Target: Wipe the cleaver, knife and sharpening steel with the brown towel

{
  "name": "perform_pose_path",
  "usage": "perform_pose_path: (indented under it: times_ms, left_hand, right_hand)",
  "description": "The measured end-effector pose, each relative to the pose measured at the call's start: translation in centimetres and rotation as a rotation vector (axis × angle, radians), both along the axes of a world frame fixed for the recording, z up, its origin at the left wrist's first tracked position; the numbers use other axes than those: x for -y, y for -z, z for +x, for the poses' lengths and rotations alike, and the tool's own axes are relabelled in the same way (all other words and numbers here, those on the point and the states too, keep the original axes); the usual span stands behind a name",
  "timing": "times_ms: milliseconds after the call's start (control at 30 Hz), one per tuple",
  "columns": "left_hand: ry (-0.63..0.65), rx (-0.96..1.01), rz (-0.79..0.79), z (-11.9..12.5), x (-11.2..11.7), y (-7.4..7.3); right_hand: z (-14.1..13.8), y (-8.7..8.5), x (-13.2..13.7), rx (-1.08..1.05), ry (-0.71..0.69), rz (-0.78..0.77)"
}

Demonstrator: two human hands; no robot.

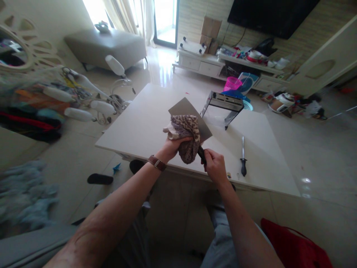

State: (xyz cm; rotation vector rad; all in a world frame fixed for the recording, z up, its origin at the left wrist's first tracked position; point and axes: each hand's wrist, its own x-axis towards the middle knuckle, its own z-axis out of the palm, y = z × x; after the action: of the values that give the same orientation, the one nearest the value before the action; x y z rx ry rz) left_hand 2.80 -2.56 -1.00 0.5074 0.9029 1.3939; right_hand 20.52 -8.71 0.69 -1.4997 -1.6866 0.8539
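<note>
My right hand [214,167] is closed round the black handle of a cleaver [184,108], whose wide grey blade points up and away over the white table [145,123]. My left hand [172,146], with a brown watch strap at the wrist, grips a brown patterned cloth [186,136] pressed against the blade's near side. The cloth hides the lower part of the blade. Both hands hover just above the table's front edge.
A sharpening steel [243,155] with a black handle lies on the table to the right. A clear knife rack [223,104] stands behind the cleaver. White bottles and clutter lie at the left, a TV cabinet at the back, a red bag [292,245] lower right.
</note>
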Motion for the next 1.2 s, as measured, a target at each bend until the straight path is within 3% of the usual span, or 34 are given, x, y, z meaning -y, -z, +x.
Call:
perform_pose_path:
  times_ms: [467,933,1200]
  left_hand:
    - [-0.169,0.123,0.042,-5.3,-2.5,-1.4]
    - [-0.267,0.178,0.13,-7.0,-3.2,-1.6]
    - [-0.175,0.183,0.109,-6.3,-2.6,-2.1]
  right_hand:
    - [0.1,0.1,0.2,0.112,-0.091,0.069]
    - [0.8,0.1,0.4,0.065,-0.077,0.036]
    - [0.6,0.2,0.5,0.025,-0.005,0.037]
